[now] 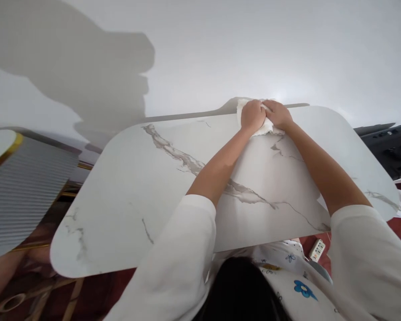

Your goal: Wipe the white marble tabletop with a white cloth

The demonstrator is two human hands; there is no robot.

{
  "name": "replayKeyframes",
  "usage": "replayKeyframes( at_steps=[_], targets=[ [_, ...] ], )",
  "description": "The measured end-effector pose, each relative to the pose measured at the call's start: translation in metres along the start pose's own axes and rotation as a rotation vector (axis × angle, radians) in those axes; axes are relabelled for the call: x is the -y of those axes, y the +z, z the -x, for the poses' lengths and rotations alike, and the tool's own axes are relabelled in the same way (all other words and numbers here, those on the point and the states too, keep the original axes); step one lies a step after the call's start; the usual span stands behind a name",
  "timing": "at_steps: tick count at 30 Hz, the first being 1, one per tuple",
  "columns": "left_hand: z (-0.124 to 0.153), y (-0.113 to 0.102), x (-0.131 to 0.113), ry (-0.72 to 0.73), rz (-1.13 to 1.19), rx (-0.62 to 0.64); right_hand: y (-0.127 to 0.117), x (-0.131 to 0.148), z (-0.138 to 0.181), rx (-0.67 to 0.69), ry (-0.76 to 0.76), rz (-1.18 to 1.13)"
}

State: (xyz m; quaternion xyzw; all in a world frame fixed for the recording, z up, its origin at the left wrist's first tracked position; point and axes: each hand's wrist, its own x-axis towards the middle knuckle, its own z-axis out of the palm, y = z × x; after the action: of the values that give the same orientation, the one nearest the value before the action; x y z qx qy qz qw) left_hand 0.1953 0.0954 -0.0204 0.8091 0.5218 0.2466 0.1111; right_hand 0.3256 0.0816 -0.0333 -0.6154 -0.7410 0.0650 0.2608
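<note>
A marble-patterned tabletop (120,178), white with grey-brown veins and rounded corners, spans the middle of the view. On its far edge, by the wall, lies a crumpled white cloth (265,129). My left hand (253,116) is closed over the cloth's left part, knuckles up. Right beside it, touching, my right hand (278,115) presses on the cloth with bent fingers. Both arms reach forward across the tabletop. Some of the cloth is hidden beneath the hands.
A white wall (200,53) rises behind the tabletop's far edge. At left stands a ribbed grey cabinet (30,187) with gold trim. A black case-like object (392,149) sits at right. A power strip (317,250) lies on the red floor, with wooden bars (73,299) at lower left.
</note>
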Motion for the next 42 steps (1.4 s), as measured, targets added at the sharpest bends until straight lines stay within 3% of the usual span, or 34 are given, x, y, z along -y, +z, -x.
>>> replayKeyframes(
  at_steps=[8, 15, 23, 28, 32, 36, 39, 42],
  targets=[
    [0.004, -0.002, -0.002, 0.077, -0.049, 0.031, 0.0, -0.003, -0.002, 0.072, 0.023, 0.093],
    [0.04, -0.011, -0.008, 0.175, -0.118, 0.051, -0.014, 0.025, 0.039, 0.18, 0.004, 0.181],
    [0.126, -0.043, -0.025, 0.18, -0.134, 0.122, -0.026, 0.072, 0.12, 0.209, -0.023, 0.198],
    [0.197, -0.065, -0.039, 0.052, -0.037, 0.22, -0.036, 0.101, 0.186, 0.218, -0.103, 0.141],
    [0.248, -0.07, -0.051, -0.031, 0.066, 0.262, -0.049, 0.113, 0.241, 0.236, -0.147, 0.078],
    [0.274, -0.069, -0.077, -0.109, 0.167, 0.336, -0.07, 0.107, 0.274, 0.258, -0.179, 0.038],
    [0.274, -0.066, -0.103, -0.126, 0.193, 0.424, -0.086, 0.089, 0.285, 0.273, -0.179, 0.039],
    [0.265, -0.056, -0.124, -0.09, 0.178, 0.416, -0.095, 0.068, 0.287, 0.259, -0.158, 0.057]
  ],
)
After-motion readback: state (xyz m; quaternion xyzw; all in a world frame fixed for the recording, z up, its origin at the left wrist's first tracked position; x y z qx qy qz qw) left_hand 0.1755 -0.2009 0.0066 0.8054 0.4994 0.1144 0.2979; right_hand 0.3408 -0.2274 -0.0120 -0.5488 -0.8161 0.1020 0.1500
